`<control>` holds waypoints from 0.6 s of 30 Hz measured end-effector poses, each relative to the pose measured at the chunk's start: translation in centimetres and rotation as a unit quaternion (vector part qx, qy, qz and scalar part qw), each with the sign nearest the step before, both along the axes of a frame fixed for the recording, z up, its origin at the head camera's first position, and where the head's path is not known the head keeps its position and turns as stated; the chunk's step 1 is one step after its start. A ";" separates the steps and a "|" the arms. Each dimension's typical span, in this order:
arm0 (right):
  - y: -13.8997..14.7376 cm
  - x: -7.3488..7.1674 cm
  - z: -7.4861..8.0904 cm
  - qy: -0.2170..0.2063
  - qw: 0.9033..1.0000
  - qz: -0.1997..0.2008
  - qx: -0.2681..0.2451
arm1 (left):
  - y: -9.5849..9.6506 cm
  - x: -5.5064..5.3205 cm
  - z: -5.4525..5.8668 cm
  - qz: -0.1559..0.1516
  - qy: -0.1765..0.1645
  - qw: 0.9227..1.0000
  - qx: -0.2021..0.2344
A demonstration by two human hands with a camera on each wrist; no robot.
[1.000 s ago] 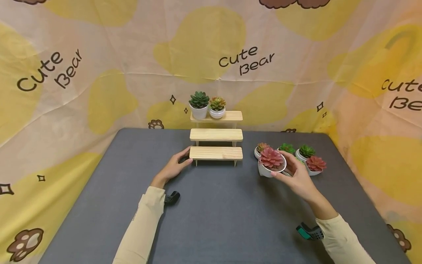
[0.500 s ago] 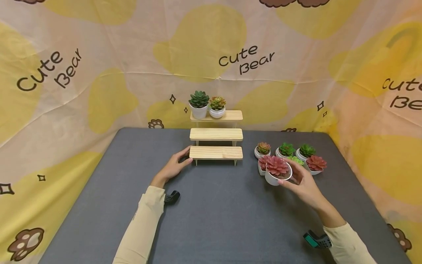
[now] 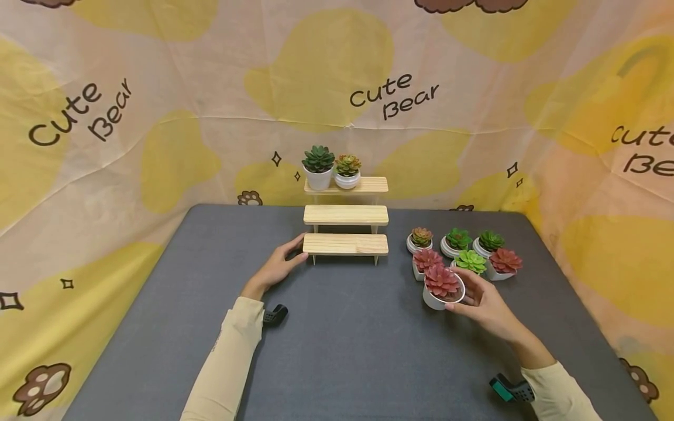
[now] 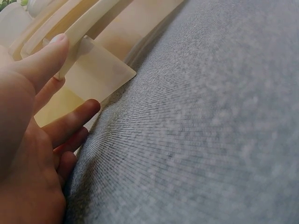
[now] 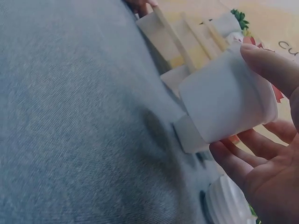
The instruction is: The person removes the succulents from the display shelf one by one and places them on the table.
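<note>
In the head view, my right hand (image 3: 487, 307) grips a white pot with a pink-red succulent (image 3: 442, 282) by its right side. The right wrist view shows this white pot (image 5: 229, 93) raised off the cloth, thumb near the rim and fingers on the other side. Close behind it is another pink succulent (image 3: 427, 261) in a white pot. My left hand (image 3: 275, 269) holds the left end of a three-step wooden stand (image 3: 344, 244) at its lowest step. In the left wrist view, the thumb (image 4: 49, 53) lies against the step's end and a finger reaches below.
A dark green succulent (image 3: 318, 161) and a yellow-orange succulent (image 3: 347, 166) stand on the top step. Right of the stand, an orange succulent (image 3: 421, 237), a light green succulent (image 3: 470, 262) and a red succulent (image 3: 505, 261) sit among several pots on the grey table (image 3: 337, 351).
My right hand has brought the pink succulent pot slightly right and nearer to me, uncovering the pots behind it. My left hand stays at the stand.
</note>
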State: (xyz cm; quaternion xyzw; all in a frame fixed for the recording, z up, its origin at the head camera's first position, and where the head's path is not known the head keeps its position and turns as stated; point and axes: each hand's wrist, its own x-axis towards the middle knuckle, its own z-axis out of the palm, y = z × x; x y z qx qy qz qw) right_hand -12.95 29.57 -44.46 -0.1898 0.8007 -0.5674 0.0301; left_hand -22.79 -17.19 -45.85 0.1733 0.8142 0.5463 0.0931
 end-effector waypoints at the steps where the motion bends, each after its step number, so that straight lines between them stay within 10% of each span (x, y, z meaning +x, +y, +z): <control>1: 0.0 0.0 -0.1 -0.004 1.000 0.002 0.000 | 0.0 0.0 0.1 0.000 0.000 1.000 -0.001; 18: 0.5 -0.7 -2.0 -0.029 0.999 0.043 -0.004 | -0.4 -1.6 -3.4 0.009 0.020 1.000 0.003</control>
